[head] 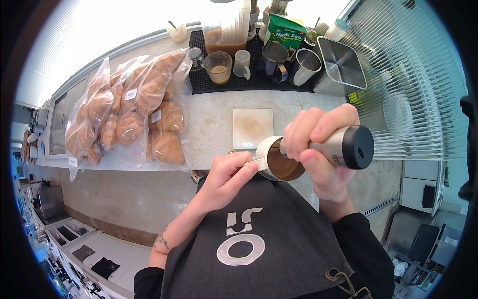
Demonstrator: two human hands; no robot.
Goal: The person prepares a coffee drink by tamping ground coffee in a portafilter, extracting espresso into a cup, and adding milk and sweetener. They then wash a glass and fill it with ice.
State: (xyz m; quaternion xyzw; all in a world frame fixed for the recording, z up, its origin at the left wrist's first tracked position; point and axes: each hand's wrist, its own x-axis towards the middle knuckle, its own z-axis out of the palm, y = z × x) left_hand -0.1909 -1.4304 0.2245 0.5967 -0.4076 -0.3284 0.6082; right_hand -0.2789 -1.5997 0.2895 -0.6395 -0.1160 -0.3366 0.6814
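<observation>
A white pitcher [264, 147] with brown liquid [285, 164] inside is tilted in front of my apron, and my left hand [231, 175] grips its handle. My right hand [325, 145] is wrapped around a handheld frother [332, 145] with a steel body and black end cap. Its lower end points into the pitcher's mouth; the tip is hidden by my fingers and the pitcher. Just beyond the pitcher, a square digital scale [253, 125] with a stained top and lit display lies on the speckled counter [213, 112].
Clear bags of croissants [142, 112] cover the counter's left side. On a black rubber mat [239, 86] stand a glass with tan liquid [218, 69], a small clear cup [242, 63], a dark steel pitcher [272, 61], a steel cup [306, 67], a large jug [226, 33] and a green sugar bag [285, 31]. A steel container [340, 67] stands right, beside ribbed glass [407, 74].
</observation>
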